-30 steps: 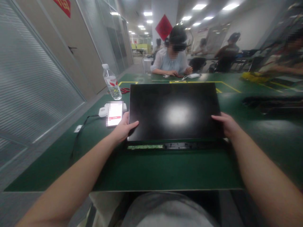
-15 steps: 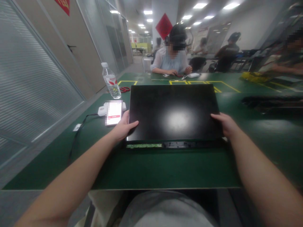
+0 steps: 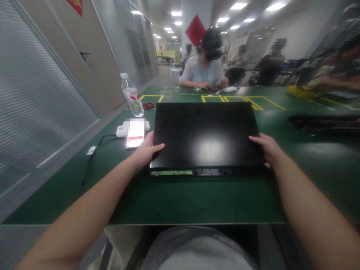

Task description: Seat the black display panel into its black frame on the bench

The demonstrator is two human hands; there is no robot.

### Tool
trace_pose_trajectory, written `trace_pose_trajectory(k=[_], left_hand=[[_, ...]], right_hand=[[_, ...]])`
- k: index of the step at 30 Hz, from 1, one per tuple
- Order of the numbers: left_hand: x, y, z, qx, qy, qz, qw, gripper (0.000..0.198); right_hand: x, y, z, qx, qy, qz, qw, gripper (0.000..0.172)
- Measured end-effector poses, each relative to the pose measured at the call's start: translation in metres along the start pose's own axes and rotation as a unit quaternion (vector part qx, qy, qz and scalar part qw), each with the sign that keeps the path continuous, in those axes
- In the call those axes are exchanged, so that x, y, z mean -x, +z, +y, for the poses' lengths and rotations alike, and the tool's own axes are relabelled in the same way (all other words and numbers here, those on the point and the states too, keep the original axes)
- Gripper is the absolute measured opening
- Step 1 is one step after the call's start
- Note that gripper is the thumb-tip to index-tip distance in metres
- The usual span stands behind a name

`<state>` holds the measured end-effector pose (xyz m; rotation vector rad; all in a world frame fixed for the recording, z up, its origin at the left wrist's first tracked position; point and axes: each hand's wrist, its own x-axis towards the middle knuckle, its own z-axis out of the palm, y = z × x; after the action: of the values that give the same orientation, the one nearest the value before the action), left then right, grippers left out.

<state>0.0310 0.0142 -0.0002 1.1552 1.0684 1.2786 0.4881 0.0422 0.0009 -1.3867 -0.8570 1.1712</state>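
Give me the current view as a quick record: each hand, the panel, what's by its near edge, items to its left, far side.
left hand: holds left edge of black panel, thumb on its face
right hand: holds right edge, thumb on its face
panel support: unclear
near edge: narrow strip with green circuit board
left: lit phone, clear bottle
far side: seated person

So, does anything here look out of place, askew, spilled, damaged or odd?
A strip of green circuit board sits exposed along the near edge of the black display panel, odd because finished screens usually cover it. The plastic water bottle appears tilted, possibly from lens distortion. No spill is visible.
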Motion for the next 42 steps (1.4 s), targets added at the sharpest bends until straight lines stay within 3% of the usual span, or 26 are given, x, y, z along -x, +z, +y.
trace_pose_trajectory(k=[31,42], left_hand=[[-0.0039,-0.0041,-0.0065,-0.006,0.002,-0.011,1.000,0.066],[-0.0016,-0.0013,0.0006,-0.007,-0.015,-0.001,1.000,0.060]], right_hand=[[0.0054,0.0017,-0.0061,0.026,0.035,0.010,0.999,0.030],[0.0063,0.0036,-0.0063,0.036,0.023,0.013,0.999,0.030]])
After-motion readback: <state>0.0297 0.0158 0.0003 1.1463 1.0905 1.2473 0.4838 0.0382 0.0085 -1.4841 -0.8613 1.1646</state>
